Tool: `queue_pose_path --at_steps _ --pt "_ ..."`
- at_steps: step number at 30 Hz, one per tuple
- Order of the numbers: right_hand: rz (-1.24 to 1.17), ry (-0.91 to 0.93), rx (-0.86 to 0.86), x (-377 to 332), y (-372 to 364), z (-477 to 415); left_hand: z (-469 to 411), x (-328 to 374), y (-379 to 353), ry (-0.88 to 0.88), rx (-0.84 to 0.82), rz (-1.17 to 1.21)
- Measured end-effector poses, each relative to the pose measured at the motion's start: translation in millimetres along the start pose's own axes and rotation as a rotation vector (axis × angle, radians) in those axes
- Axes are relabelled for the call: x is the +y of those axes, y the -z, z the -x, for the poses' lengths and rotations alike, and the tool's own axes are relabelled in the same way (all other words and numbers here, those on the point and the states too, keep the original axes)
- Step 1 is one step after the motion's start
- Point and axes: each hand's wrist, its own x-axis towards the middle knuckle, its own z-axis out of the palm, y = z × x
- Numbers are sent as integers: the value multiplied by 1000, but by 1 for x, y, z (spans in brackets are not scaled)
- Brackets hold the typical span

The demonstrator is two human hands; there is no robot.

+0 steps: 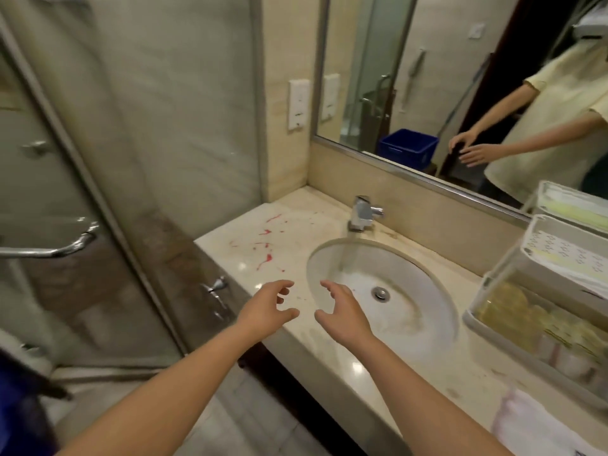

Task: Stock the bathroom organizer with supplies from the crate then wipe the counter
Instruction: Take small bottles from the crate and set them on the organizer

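While empty and half-open, left hand (pixel 267 307) and right hand (pixel 343 319) over counter (pixel 296 207), organizer (pixel 477 320) well rightward.

Marble counter (pixel 329 343) bears organizer (pixel 513 291), cloth (pixel 539 426), red splatter (pixel 266 255).

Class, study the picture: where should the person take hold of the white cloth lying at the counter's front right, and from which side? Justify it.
Probably pinch the cloth at its corner nearest the sink, coming from above on that side with the right hand. It lies flat, the organizer stands close behind it, and its right part runs out of view.
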Motion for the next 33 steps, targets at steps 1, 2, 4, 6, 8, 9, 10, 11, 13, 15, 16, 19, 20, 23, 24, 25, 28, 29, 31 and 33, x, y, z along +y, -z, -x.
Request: queue_pose_path --at_steps 1,2,4,6,8,9,10,11,13,15,16,19,20,23,24,25,28,29,31,33 --pt "2 26 -20 -11 -10 0 7 -8 11 17 29 6" --pt "1 51 -39 -21 -20 0 15 -17 22 33 55 11" --pt "8 102 -75 -43 -40 0 30 -34 45 51 89 7" --pt "15 151 -115 -65 -60 2 45 -51 67 72 124 6" --pt "12 204 -154 -89 -82 4 63 -70 89 99 177 15" --pt "13 233 -171 -100 -94 5 71 -79 100 114 203 10" --pt "21 259 -187 -112 -106 5 81 -89 111 132 227 2" --pt "34 283 -203 -123 -118 6 91 -99 121 153 251 -2" --pt "61 333 -239 -143 -141 9 111 -117 141 191 302 -3" --pt "70 381 -288 -162 -164 14 131 -133 161 228 353 -6" --pt "69 402 -312 -172 -176 17 142 -140 171 249 377 -6" --pt "82 468 -367 -200 -207 25 172 -158 196 326 440 -4" --pt "87 492 -389 -210 -217 27 182 -164 204 350 461 2" --pt "99 563 -455 -237 -244 33 209 -180 224 415 519 34" --pt "102 581 -477 -246 -253 35 218 -185 231 439 537 49" --pt "103 596 -501 -254 -261 37 226 -190 237 464 557 65" --pt "104 641 -577 -277 -288 41 248 -209 252 518 610 108" --pt "101 657 -601 -284 -298 42 256 -215 256 536 630 113" --pt "92 693 -649 -299 -317 44 269 -228 262 578 673 121" --pt "83 733 -703 -314 -337 44 280 -241 268 624 721 132"
